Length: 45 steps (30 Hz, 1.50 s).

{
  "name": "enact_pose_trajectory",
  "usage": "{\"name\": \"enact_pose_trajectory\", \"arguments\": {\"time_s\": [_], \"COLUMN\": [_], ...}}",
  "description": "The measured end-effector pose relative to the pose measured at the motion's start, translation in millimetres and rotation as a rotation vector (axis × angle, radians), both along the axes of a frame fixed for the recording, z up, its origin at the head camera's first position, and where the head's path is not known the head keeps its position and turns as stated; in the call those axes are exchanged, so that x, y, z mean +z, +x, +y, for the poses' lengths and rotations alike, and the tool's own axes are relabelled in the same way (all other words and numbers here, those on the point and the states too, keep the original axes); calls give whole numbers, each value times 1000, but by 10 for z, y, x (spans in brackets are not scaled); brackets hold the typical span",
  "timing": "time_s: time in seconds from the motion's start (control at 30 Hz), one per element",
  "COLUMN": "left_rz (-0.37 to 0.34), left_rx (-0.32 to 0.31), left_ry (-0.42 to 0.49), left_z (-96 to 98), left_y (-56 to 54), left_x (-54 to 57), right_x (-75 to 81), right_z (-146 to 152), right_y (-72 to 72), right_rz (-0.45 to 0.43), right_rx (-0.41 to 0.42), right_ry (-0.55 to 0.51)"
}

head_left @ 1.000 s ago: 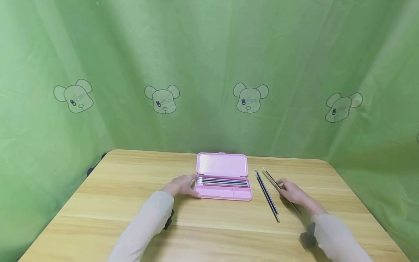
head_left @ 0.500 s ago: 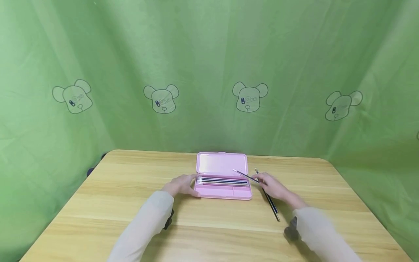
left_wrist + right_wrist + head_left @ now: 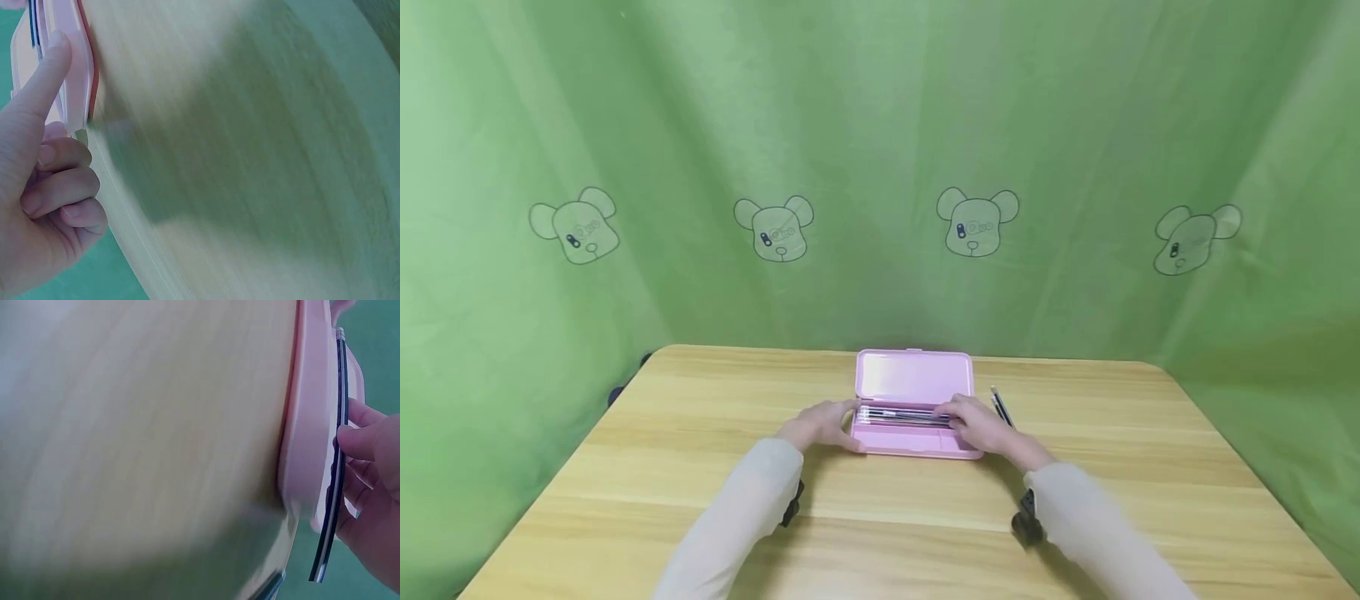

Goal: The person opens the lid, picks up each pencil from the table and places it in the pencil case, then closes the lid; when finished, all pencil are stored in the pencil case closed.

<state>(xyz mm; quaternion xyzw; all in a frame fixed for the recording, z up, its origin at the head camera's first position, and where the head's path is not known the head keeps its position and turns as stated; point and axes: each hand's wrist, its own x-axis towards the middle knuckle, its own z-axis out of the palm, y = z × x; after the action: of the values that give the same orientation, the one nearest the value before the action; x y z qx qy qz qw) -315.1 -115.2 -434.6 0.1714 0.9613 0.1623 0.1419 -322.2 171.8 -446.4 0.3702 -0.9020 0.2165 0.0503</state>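
Observation:
A pink pencil case lies open on the table, its lid tipped back. Several striped pencils lie side by side in its rear compartment. My left hand holds the case's left end, thumb on the front rim and the other fingers curled at the end. Over the case's right half, my right hand pinches a dark pencil with a silver stripe between thumb and fingers. In the right wrist view that pencil runs along the case, overlapping it.
More dark pencils lie on the wooden table just right of the case, partly hidden behind the right hand. A green curtain with bear-head prints hangs behind the table. Dark devices are worn at the wrists.
My right hand has taken a pencil from the right side of the table and carried it left over the case. My left hand has stayed at the case's left end.

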Motion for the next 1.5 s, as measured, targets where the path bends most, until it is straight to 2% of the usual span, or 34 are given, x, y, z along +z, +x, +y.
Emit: {"name": "enact_pose_trajectory", "arguments": {"time_s": [0.23,0.5,0.67,0.97,1.2,1.33,1.5], "left_rz": [-10,-3,-7,-7,-1,-2,-1], "left_rx": [7,8,14,9,21,16,3], "left_ry": [4,0,-7,-5,6,5,-3], "left_z": [-4,0,-4,-10,-22,-18,-7], "left_y": [6,6,2,-5,-15,-18,-14], "left_x": [-7,5,-3,-7,-13,-29,-36], "right_x": [-39,-19,-25,-43,-5,35,63], "right_z": [-220,-399,-426,-400,-351,-278,-143], "right_y": [-59,-38,-37,-77,-120,-104,-65], "right_rz": [6,-53,-73,-132,-251,-241,-227], "right_rx": [-4,-109,-88,-82,-101,-73,-88], "right_ry": [31,80,76,4,-168,-214,-219]}}
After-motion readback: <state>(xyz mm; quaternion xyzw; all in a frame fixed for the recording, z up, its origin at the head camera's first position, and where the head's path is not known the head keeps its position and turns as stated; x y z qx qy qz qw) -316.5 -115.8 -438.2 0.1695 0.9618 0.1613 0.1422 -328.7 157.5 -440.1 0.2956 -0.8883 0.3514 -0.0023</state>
